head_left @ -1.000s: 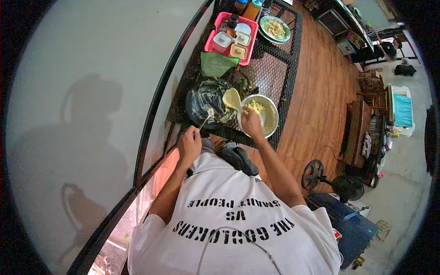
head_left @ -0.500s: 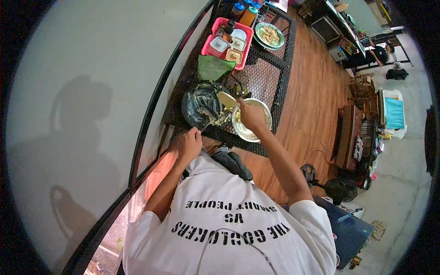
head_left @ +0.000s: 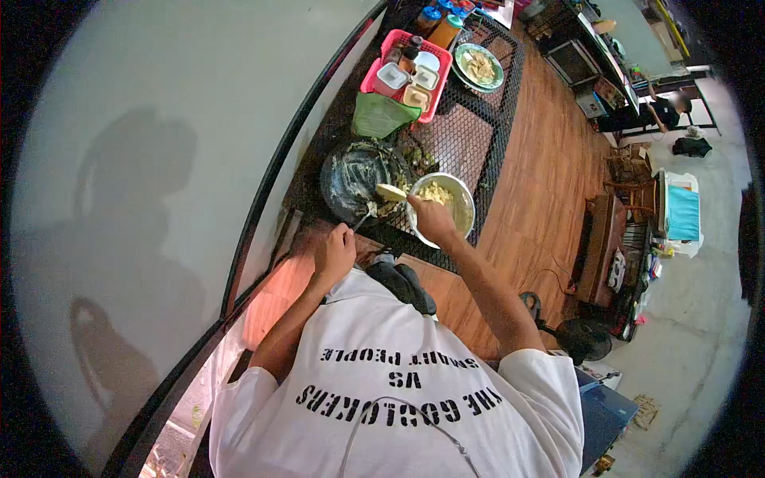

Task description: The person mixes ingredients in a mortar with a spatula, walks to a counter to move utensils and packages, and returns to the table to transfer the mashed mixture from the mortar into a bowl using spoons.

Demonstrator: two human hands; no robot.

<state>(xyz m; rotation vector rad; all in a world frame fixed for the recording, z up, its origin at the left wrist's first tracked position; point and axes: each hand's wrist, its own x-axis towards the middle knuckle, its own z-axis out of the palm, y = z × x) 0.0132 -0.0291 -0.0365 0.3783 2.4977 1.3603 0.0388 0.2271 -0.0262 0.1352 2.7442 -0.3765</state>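
Note:
My left hand is closed around a thin-handled utensil, its tip covered in pale food at the near rim of the dark pan. Whitish residue is smeared over the pan's inside. Held in my right hand is a pale spatula, its blade over the pan's right side. My right hand sits above the near left rim of a white bowl. Inside that bowl lies chunky yellowish food. More bits of food show between pan and bowl, partly hidden by the spatula.
Beyond the pan are a green bag-like item and a pink basket of containers. A plate of food and several bottles stand farther back on the black mesh table. A person stands far right.
The spatula has moved down and left from beside the bowl and now appears edge-on over the pan's right side. More of the bowl's food is visible. My left hand stays near the pan.

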